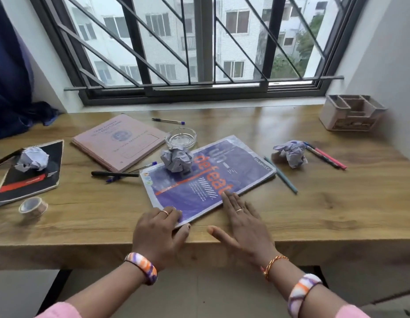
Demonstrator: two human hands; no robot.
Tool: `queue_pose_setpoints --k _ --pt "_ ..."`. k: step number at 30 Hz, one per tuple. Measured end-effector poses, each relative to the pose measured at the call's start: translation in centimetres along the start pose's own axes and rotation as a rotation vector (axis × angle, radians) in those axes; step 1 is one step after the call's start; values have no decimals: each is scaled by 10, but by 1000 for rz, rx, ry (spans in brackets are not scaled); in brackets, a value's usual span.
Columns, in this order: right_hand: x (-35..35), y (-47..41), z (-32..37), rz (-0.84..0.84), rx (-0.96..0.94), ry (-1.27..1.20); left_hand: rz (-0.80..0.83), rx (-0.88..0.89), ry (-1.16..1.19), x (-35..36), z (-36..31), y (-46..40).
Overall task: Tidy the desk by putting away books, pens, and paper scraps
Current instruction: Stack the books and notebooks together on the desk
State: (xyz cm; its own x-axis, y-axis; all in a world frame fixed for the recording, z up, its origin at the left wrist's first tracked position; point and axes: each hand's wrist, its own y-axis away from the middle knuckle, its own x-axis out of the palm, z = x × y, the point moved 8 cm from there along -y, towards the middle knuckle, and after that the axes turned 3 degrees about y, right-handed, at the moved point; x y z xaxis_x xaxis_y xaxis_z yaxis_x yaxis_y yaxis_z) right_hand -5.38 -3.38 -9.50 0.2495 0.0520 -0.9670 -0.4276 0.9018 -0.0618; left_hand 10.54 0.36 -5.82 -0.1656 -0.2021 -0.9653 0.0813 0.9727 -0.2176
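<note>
A purple notebook (213,180) lies askew in the middle of the wooden desk (314,203). My left hand (160,232) pinches its near corner, thumb under the edge. My right hand (243,221) rests flat with spread fingers, its fingertips touching the notebook's near edge. A crumpled paper ball (176,159) sits on the notebook. A pink record book (119,141) lies behind to the left, and a black-and-red book (32,177) at far left carries a second paper ball (33,158). A third ball (292,152) lies at right beside pink and dark pens (325,155).
A glass ashtray (181,137) stands behind the purple notebook. A black marker (114,173) and blue pens (168,121) lie loose, and a teal pencil (280,174) right of the notebook. A tape roll (33,206) sits near left. A desk organiser (352,112) stands at back right.
</note>
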Motion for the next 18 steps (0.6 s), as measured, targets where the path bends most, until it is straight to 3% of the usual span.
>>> queue_pose_setpoints --k 3,6,8,13,18 --pt "2 -14 -17 2 272 -160 -26 209 155 -2 -13 -1" --pt "3 -24 -17 -30 479 -92 -59 479 223 -8 -31 -9" --pt "6 -28 -13 -51 544 -36 -133 545 198 -13 -31 -30" --pt "8 -30 -12 -90 563 40 25 174 17 6 25 -116" --pt "8 -31 -14 -95 573 46 -67 81 -105 0 73 -135"
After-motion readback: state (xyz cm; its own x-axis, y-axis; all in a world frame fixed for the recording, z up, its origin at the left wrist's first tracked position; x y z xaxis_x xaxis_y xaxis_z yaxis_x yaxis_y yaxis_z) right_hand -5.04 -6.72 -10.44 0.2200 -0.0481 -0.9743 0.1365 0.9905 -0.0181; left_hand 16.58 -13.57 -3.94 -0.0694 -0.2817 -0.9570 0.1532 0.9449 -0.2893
